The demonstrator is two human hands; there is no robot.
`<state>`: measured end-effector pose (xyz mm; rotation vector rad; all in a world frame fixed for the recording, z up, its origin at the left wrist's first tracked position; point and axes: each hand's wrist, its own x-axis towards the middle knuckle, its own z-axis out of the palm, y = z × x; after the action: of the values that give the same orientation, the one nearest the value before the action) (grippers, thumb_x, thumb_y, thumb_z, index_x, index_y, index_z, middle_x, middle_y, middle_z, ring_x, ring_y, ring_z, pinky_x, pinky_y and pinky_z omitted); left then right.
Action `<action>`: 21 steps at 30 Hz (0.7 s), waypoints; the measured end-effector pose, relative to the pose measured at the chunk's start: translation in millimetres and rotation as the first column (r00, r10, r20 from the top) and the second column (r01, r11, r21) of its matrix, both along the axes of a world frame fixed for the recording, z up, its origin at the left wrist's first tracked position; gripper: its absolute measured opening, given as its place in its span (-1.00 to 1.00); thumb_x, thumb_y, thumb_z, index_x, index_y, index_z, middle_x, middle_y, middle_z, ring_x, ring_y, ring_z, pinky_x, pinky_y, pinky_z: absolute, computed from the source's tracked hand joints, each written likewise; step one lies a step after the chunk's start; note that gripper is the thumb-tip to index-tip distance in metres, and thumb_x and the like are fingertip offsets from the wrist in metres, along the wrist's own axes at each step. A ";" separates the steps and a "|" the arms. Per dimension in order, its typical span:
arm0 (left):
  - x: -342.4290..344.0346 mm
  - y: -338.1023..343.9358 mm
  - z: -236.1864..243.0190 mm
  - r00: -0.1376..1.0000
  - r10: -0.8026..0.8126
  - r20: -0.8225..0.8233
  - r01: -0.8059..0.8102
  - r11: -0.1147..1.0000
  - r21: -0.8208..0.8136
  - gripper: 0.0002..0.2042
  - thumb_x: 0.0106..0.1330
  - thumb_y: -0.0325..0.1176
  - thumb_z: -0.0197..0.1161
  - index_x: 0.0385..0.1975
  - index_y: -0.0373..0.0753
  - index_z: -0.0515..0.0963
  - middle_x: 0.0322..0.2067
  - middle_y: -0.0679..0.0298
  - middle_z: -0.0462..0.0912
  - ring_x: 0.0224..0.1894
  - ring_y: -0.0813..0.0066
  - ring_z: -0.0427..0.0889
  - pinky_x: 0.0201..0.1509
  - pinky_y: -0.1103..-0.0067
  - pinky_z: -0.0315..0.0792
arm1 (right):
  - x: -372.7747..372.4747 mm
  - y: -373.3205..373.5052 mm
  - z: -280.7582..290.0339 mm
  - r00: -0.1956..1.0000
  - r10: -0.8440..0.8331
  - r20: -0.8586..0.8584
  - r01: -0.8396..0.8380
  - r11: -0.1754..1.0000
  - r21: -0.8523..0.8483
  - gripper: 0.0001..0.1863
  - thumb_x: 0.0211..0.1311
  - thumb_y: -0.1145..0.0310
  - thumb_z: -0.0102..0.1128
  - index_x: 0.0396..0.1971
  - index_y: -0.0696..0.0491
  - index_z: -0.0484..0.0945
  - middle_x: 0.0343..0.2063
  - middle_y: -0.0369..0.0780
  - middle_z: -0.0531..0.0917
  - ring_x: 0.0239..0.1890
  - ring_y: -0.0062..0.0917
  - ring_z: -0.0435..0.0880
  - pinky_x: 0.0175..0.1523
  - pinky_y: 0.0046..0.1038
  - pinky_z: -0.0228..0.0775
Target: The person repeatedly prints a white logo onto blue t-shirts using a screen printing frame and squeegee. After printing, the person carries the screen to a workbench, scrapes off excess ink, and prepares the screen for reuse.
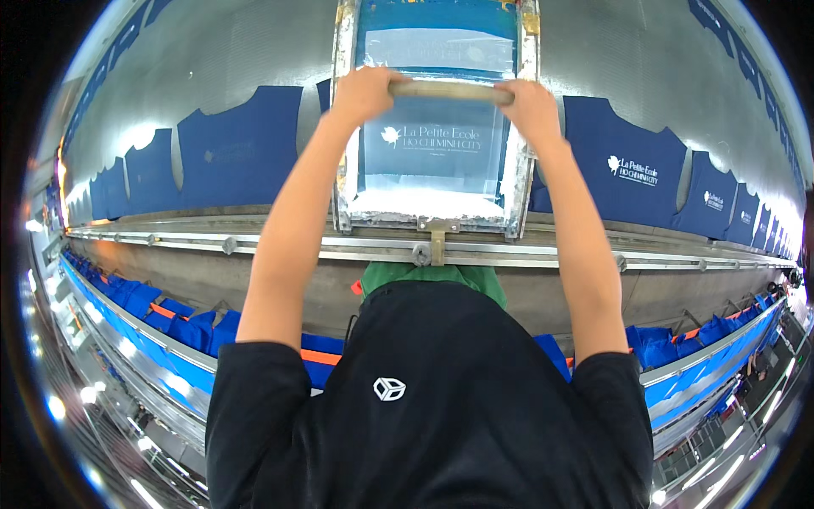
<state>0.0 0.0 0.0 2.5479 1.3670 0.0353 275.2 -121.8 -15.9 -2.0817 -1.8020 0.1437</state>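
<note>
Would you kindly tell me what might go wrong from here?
The left hand and right hand grip opposite ends of the squeegee, so unequal pressure might tilt it. What looks like white ink lies along the screen's near end; some might smear onto nearby blue fabric.

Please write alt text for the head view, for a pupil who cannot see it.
A person's left hand and right hand grip a tan bar across a framed screen. Dark blue fabric pieces lie on the table either side; nearby ones at right show white prints.
</note>
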 end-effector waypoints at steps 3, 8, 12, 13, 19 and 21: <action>-72.5 -149.3 -48.6 1.000 0.005 0.029 0.001 0.974 -0.226 -0.48 0.07 -0.50 0.21 0.03 0.23 0.68 -0.10 0.28 0.75 -0.10 0.19 0.73 -0.05 0.30 0.59 | -66.3 -157.5 -52.9 0.991 0.082 -0.106 -0.084 0.996 -0.018 -0.61 -0.10 0.58 0.31 -0.17 0.00 0.74 -0.16 -0.20 0.75 -0.06 -0.23 0.68 0.07 -0.23 0.51; -137.5 -288.6 -31.6 0.996 -0.039 0.076 0.059 0.955 -0.291 -0.43 -0.01 -0.65 0.22 0.00 0.14 0.70 0.07 0.45 0.70 0.04 0.38 0.69 -0.01 0.35 0.59 | -133.3 -296.7 -32.7 0.975 0.078 -0.210 -0.101 0.990 -0.098 -0.53 -0.16 0.62 0.31 -0.13 0.01 0.71 -0.14 -0.21 0.72 -0.05 -0.23 0.66 0.09 -0.25 0.49; -135.5 -284.8 -11.8 0.982 -0.187 -0.033 0.175 0.961 -0.216 -0.59 0.09 -0.39 0.40 0.00 0.10 0.69 0.12 0.48 0.66 0.14 0.42 0.60 -0.01 0.29 0.54 | -115.4 -282.9 -25.2 0.945 0.227 -0.236 -0.282 0.931 -0.231 -0.65 -0.07 0.47 0.41 -0.18 0.04 0.70 -0.18 -0.19 0.71 -0.15 -0.22 0.70 -0.01 -0.21 0.54; -132.5 -279.5 -12.0 0.970 -0.237 -0.059 0.220 0.953 -0.208 -0.62 0.11 -0.30 0.44 -0.01 0.07 0.69 0.13 0.48 0.64 0.16 0.42 0.58 -0.02 0.28 0.53 | -110.2 -270.1 -20.2 0.945 0.219 -0.243 -0.283 0.921 -0.268 -0.69 -0.01 0.34 0.42 -0.20 0.05 0.70 -0.23 -0.18 0.71 -0.19 -0.21 0.70 -0.04 -0.20 0.54; -80.5 -241.9 -30.0 0.981 -0.134 -0.139 0.092 0.957 -0.274 -0.39 -0.01 0.30 0.44 -0.23 -0.16 0.73 -0.35 0.09 0.75 -0.28 0.14 0.73 -0.21 0.29 0.56 | -105.9 -215.6 -7.9 0.978 0.088 -0.188 -0.183 0.792 -0.583 -0.25 -0.07 -0.39 0.38 -0.34 0.13 0.69 -0.40 -0.05 0.71 -0.27 -0.15 0.73 -0.11 -0.23 0.57; -75.7 -217.3 -37.9 0.978 -0.140 -0.157 0.069 0.918 -0.391 -0.31 -0.11 0.38 0.46 -0.31 -0.22 0.73 -0.41 0.07 0.74 -0.29 0.13 0.73 -0.20 0.29 0.57 | -99.1 -194.6 -21.6 0.968 0.025 -0.249 -0.193 0.710 -0.677 -0.12 -0.22 -0.50 0.39 -0.36 0.17 0.69 -0.41 0.00 0.72 -0.24 -0.14 0.73 -0.06 -0.22 0.57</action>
<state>-75.7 -217.3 -37.9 2.3250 1.1547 -0.4534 176.1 -316.4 -37.5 -2.2762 -1.9027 1.2277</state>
